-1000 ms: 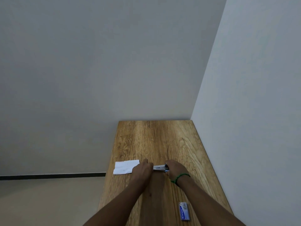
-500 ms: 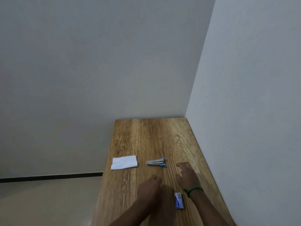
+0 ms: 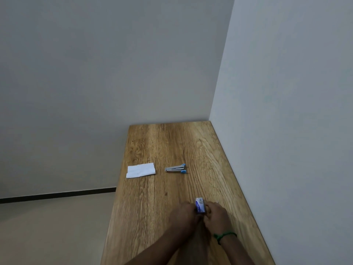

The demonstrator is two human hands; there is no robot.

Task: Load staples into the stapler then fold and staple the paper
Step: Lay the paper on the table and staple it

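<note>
A: Surface entry. You stand at a long wooden table [image 3: 172, 150], light oak grain running away from you. Its far end meets the back wall [image 3: 95, 64] and its right edge runs along the side wall [image 3: 296, 92], so the tabletop fills the corner.

B: And the room to your left?

A: Plain beige floor [image 3: 47, 226], with a dark skirting strip [image 3: 57, 195] where it meets the back wall. Both walls are bare, pale grey.

B: Position of the task items?

A: The stapler [image 3: 175, 168], metal with blue ends, lies on the table about mid-length, its arms slightly parted, untouched. The white paper [image 3: 140, 170] lies flat to its left, near the table's left edge, apart from the stapler. Whether it is folded, I cannot tell for certain.

B: Your hands?

A: Both are at the near end, well apart from the stapler. Your left hand [image 3: 184, 215] and right hand [image 3: 215, 216] are curled around a small blue-and-white staple box [image 3: 199, 205], one on each side, fingers pinching its lower end. The box's upper half shows between them. Whether it rests on the wood or is lifted, I cannot tell. A green band [image 3: 225, 235] circles your right wrist.
</note>
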